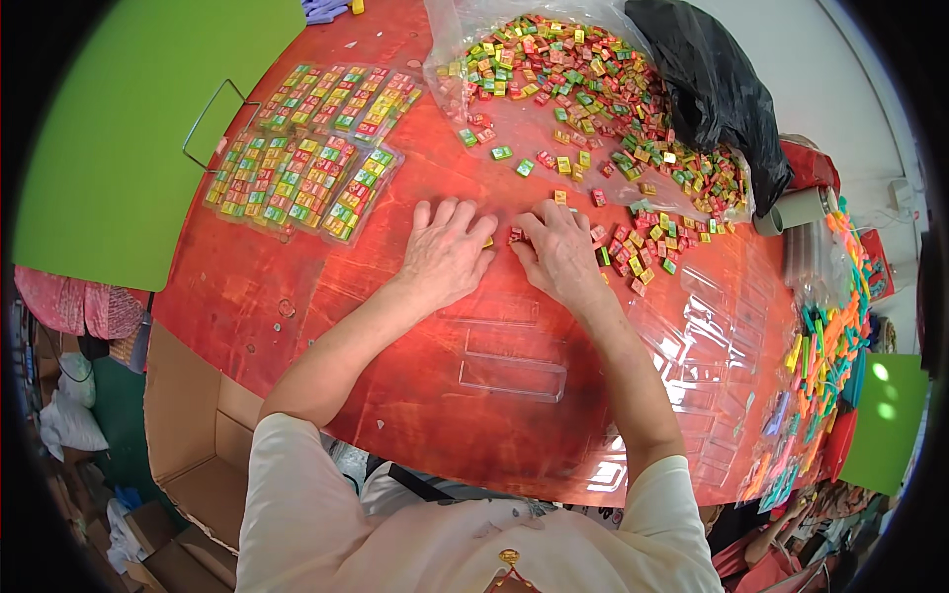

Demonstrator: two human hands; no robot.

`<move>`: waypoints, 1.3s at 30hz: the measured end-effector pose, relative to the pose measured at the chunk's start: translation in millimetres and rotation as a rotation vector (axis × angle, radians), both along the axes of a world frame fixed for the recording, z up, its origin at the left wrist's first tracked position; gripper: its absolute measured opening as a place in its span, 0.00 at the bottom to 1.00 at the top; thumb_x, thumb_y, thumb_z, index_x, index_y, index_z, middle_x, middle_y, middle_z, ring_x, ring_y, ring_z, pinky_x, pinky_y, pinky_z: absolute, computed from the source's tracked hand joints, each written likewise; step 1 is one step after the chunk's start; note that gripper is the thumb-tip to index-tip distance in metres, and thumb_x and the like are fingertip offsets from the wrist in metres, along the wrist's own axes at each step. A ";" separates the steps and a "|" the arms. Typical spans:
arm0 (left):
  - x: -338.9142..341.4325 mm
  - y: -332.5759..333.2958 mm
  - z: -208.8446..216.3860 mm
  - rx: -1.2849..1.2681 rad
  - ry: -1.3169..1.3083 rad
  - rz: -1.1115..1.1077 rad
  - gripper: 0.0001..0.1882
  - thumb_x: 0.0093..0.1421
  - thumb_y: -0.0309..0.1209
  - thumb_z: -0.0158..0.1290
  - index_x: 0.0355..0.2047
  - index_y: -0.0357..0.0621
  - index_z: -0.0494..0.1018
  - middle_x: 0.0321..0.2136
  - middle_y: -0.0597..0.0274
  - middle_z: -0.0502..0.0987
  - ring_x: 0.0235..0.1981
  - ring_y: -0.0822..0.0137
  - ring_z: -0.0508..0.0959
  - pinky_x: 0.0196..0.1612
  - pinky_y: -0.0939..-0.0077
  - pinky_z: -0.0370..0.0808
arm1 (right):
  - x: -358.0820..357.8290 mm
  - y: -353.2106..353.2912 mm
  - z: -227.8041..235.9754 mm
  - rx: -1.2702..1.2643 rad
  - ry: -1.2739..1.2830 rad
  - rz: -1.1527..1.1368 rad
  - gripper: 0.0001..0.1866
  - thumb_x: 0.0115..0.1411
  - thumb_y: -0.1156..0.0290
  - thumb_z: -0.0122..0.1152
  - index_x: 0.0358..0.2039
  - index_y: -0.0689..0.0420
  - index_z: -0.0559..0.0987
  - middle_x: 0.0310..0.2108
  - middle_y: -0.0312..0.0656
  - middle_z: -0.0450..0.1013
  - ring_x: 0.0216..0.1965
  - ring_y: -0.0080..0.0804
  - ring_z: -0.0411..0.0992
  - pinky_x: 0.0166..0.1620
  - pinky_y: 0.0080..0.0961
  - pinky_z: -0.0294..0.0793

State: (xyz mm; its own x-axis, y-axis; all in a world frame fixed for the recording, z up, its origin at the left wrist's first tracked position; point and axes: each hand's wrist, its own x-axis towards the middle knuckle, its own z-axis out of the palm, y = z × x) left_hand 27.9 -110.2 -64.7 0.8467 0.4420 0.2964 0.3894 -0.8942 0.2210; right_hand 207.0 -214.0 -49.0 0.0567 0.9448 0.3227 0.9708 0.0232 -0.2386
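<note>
Two-handed work at mid-tabletop on a red table [247, 306]. The right hand [560, 249] has thumb and forefinger brought around a small red rectangular block [515, 235]; a small yellow rectangular block [488, 241] lies at the fingertips of the curled left hand [447, 247], grip indeterminable. Filled clear plastic trays [375, 197]: far-left corner.

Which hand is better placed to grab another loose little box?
Right, most likely: the right hand is close beside the scattered little boxes, while the left hand lies farther off, to their left.
</note>
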 end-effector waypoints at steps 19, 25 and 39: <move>-41.8 1.5 34.5 -0.340 0.232 0.124 0.28 0.59 0.31 0.60 0.59 0.43 0.66 0.45 0.49 0.70 0.47 0.46 0.78 0.44 0.52 0.78 | -41.6 3.2 6.9 0.006 -0.076 0.019 0.14 0.50 0.63 0.71 0.34 0.56 0.78 0.38 0.42 0.70 0.44 0.41 0.70 0.50 0.42 0.66; -40.2 -3.3 34.3 -0.548 0.152 0.142 0.31 0.62 0.29 0.55 0.65 0.43 0.61 0.52 0.43 0.71 0.49 0.41 0.77 0.45 0.49 0.78 | -45.7 -1.6 4.2 0.020 -0.042 0.050 0.14 0.50 0.64 0.71 0.34 0.56 0.78 0.38 0.42 0.70 0.44 0.41 0.70 0.51 0.43 0.65; -27.7 -10.2 20.3 -0.196 0.167 0.061 0.19 0.60 0.32 0.58 0.49 0.39 0.71 0.40 0.46 0.73 0.37 0.48 0.82 0.35 0.54 0.81 | -18.2 -4.0 16.7 0.035 0.001 0.024 0.24 0.49 0.65 0.72 0.47 0.53 0.78 0.42 0.40 0.70 0.47 0.40 0.70 0.53 0.43 0.65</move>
State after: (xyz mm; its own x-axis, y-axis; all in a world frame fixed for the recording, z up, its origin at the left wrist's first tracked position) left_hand 0.2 -120.4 -44.4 0.8467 0.5289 0.0581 0.4869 -0.8142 0.3161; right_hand 188.8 -217.9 -32.2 0.0349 0.9341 0.3554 0.9697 0.0544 -0.2381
